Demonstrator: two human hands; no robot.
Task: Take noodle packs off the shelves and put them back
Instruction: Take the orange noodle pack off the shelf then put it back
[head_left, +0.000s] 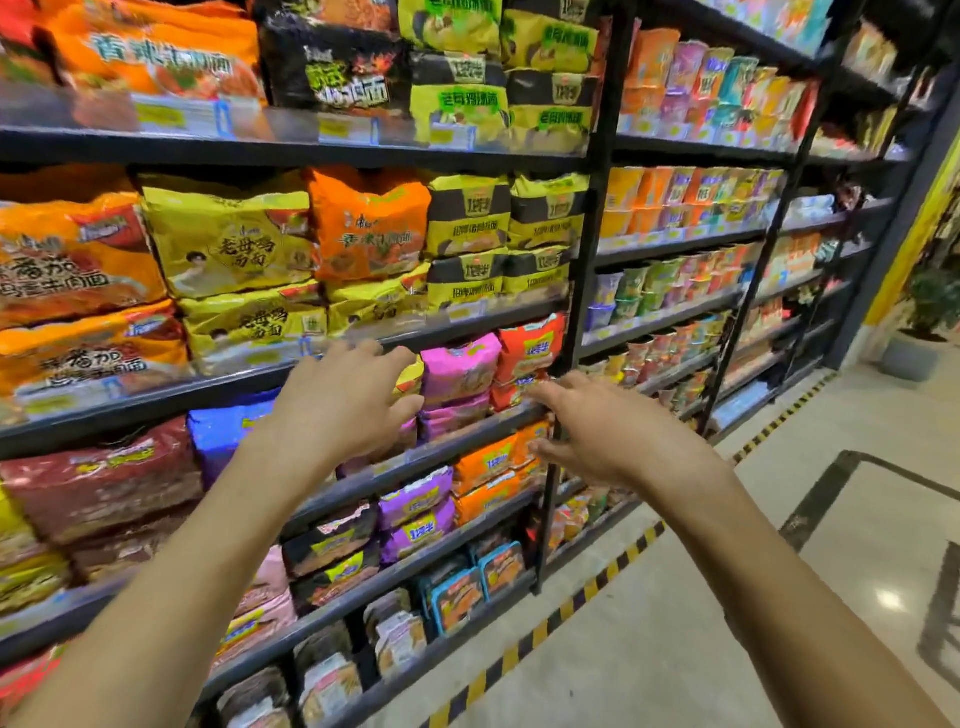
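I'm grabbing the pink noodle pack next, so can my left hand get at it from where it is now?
Probably yes. The left hand is open, its fingertips appear close beside the pink noodle pack, and nothing sits between them.

Pink plastic noodle packs (460, 366) sit on the black metal shelf (498, 420), left of the red plastic packs (530, 343); round cup noodle tubs (670, 280) stand farther right.

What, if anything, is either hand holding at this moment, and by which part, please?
Nothing is held. The left hand and the right hand are both open, fingers spread, in front of the pink noodle packs.
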